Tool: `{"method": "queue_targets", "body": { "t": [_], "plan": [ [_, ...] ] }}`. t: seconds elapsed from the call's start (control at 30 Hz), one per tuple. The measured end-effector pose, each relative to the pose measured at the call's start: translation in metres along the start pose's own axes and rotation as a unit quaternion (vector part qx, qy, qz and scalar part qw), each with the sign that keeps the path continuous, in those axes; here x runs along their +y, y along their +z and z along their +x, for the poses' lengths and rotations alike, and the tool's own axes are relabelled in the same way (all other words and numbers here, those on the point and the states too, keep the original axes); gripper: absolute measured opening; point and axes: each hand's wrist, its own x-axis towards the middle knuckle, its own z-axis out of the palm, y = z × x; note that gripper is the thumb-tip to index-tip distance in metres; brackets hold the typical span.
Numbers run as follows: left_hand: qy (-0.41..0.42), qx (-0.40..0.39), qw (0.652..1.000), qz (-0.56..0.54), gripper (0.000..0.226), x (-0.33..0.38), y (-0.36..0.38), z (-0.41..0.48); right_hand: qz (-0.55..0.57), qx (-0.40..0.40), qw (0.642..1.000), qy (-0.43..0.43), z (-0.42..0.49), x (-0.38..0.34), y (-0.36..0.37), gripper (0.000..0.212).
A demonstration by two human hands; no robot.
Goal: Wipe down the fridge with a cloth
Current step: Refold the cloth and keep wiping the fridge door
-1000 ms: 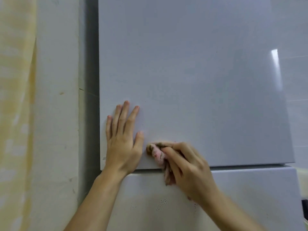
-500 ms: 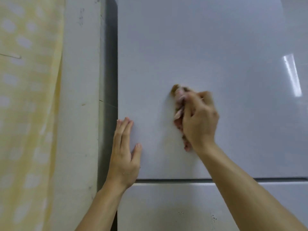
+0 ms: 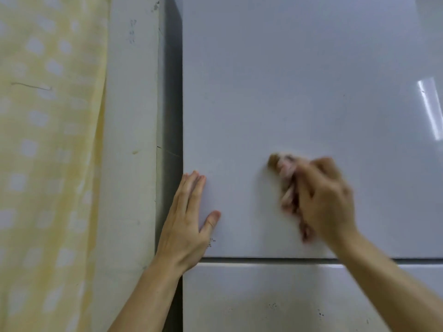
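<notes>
The white fridge's upper door (image 3: 299, 92) fills most of the view, with a dark gap above the lower door (image 3: 287, 298). My right hand (image 3: 323, 202) grips a crumpled pink and brown cloth (image 3: 285, 173) and presses it against the upper door, a little above the gap; both are blurred by motion. My left hand (image 3: 189, 216) lies flat, fingers straight and together, on the lower left corner of the upper door.
A pale wall pillar (image 3: 131, 164) stands left of the fridge, separated by a dark narrow gap (image 3: 170, 140). A yellow curtain with white spots (image 3: 48, 164) hangs at the far left. Small dark specks mark the lower door.
My right hand with the cloth went from the door's bottom edge up the door, then back down and right. My left hand stayed flat near the left edge.
</notes>
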Motion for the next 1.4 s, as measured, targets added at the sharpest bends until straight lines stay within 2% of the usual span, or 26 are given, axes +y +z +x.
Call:
{"method": "queue_targets", "body": {
  "t": [0.07, 0.13, 0.2, 0.3, 0.4, 0.5, 0.63, 0.7, 0.77, 0.83, 0.9, 0.97, 1.1, 1.2, 1.3, 1.4],
  "plan": [
    [-0.001, -0.021, 1.0, 0.001, 0.086, -0.003, -0.005, 0.001, -0.022, 0.074, 0.995, 0.06, 0.035, 0.008, 0.007, 0.021],
    [-0.004, -0.024, 1.0, 0.013, 0.09, -0.003, -0.008, 0.001, -0.021, 0.112, 0.987, 0.11, 0.055, 0.003, 0.025, 0.024],
    [-0.009, -0.019, 1.0, 0.021, 0.092, -0.002, -0.007, 0.001, 0.004, 0.126, 0.984, 0.123, 0.055, -0.013, 0.038, 0.024],
    [-0.004, -0.01, 1.0, 0.011, 0.093, -0.003, -0.005, 0.0, 0.034, 0.052, 0.997, 0.035, 0.025, -0.033, 0.048, 0.028],
    [-0.001, -0.024, 1.0, -0.007, 0.097, -0.005, -0.008, 0.001, 0.01, -0.017, 0.998, -0.064, -0.026, -0.048, 0.059, 0.026],
    [0.014, -0.045, 0.999, -0.014, 0.112, -0.008, -0.016, -0.006, 0.022, -0.077, 0.988, -0.135, -0.069, -0.049, 0.059, 0.02],
    [-0.048, -0.025, 0.998, 0.021, 0.125, -0.031, -0.034, -0.015, 0.023, -0.121, 0.973, -0.195, -0.065, -0.043, 0.047, 0.039],
    [-0.07, -0.035, 0.995, 0.056, 0.127, -0.044, -0.041, -0.011, 0.012, -0.094, 0.986, -0.141, -0.04, -0.045, 0.044, 0.037],
    [-0.08, -0.049, 0.993, 0.067, 0.131, -0.05, -0.044, -0.005, 0.049, -0.037, 0.998, -0.019, -0.004, -0.049, 0.048, 0.026],
    [-0.087, -0.05, 0.993, 0.062, 0.134, -0.052, -0.043, -0.002, 0.073, 0.031, 0.995, 0.06, 0.031, -0.056, 0.063, 0.022],
    [-0.091, -0.046, 0.993, 0.058, 0.137, -0.056, -0.04, -0.003, 0.062, 0.072, 0.992, 0.081, 0.054, -0.065, 0.083, 0.025],
    [-0.087, -0.04, 0.994, 0.05, 0.138, -0.059, -0.038, -0.004, 0.064, 0.075, 0.992, 0.081, 0.057, -0.072, 0.096, 0.026],
    [-0.071, -0.026, 0.997, 0.007, 0.136, -0.063, -0.037, -0.004, 0.052, -0.023, 0.997, -0.046, 0.011, -0.085, 0.102, 0.033],
    [-0.064, -0.026, 0.998, -0.002, 0.137, -0.065, -0.036, -0.005, 0.055, -0.093, 0.988, -0.114, -0.041, -0.089, 0.099, 0.027],
    [-0.052, -0.044, 0.998, 0.006, 0.139, -0.067, -0.04, -0.006, 0.059, -0.126, 0.974, -0.179, -0.073, -0.083, 0.089, 0.037],
    [-0.04, -0.066, 0.997, 0.015, 0.145, -0.068, -0.045, -0.006, 0.039, -0.136, 0.965, -0.219, -0.064, -0.076, 0.084, 0.034]
  ]
}}
